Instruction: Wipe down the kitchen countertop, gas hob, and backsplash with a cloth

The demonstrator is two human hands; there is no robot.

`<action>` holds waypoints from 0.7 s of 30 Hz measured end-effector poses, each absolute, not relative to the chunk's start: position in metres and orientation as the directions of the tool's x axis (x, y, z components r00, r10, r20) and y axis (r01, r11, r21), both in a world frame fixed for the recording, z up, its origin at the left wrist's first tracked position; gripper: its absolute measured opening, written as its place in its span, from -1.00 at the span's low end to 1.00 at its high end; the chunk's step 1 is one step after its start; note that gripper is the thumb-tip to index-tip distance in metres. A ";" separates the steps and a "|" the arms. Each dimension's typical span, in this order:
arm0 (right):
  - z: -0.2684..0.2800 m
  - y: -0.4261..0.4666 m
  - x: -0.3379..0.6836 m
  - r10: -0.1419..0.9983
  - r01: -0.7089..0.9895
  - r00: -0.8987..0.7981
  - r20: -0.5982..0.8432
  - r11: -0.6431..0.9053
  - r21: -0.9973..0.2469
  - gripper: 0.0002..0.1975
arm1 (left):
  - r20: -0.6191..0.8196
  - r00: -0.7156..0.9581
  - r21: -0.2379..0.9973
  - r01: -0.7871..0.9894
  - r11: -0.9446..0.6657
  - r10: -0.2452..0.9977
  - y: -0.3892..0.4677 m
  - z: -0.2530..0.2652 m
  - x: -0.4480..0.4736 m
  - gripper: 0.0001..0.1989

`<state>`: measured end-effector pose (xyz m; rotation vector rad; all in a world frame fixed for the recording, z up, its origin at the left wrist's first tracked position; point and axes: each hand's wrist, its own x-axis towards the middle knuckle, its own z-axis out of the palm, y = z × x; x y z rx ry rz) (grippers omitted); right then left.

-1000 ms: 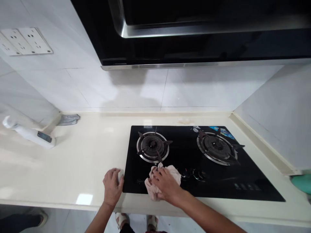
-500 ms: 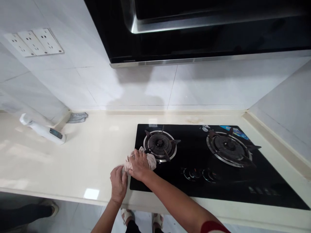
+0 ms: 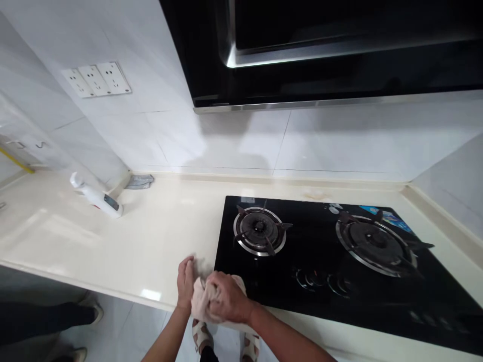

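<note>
A crumpled pale pink cloth [image 3: 203, 300] is bunched in my right hand [image 3: 232, 301], at the front left corner of the black gas hob [image 3: 271, 286]. Part of the cloth hangs past the counter's front edge. My right fingers are closed round it. Just left of the cloth, my left hand [image 3: 184, 281] rests by the pale counter [image 3: 158, 241] with its fingers stretched out, holding nothing that shows. The left burner [image 3: 259, 231] with its dark pan support lies beyond my right hand.
A black range hood [image 3: 320, 80] overhangs the hob. Farther right is the second burner [image 3: 375, 246], behind the control knobs [image 3: 315, 279]. A white handheld device [image 3: 98, 196] and a folded grey cloth [image 3: 139, 181] lie on the left. Another person's leg [image 3: 49, 319] shows at lower left.
My right hand has drawn the cloth from beside the left burner toward me, to the counter's front edge. My left hand has moved slightly nearer too. The view has shifted left.
</note>
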<state>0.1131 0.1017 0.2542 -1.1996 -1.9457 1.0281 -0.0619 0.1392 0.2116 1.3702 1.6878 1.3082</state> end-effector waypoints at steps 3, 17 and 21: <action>0.277 0.122 0.112 0.973 0.052 -0.177 0.150 0.161 -0.986 -0.72 | -0.100 -0.237 0.987 0.102 0.127 0.966 0.130 0.248 -0.055 -0.49; 0.292 0.157 0.059 0.901 0.503 -0.233 0.367 0.435 -0.747 -0.29 | -0.321 0.333 0.872 -0.262 0.414 0.887 0.185 0.316 -0.070 -0.43; 0.281 0.132 0.078 0.962 0.473 -0.126 0.244 0.274 -0.837 -0.27 | -0.213 0.154 0.976 -0.008 0.216 0.965 0.234 0.311 -0.077 -0.43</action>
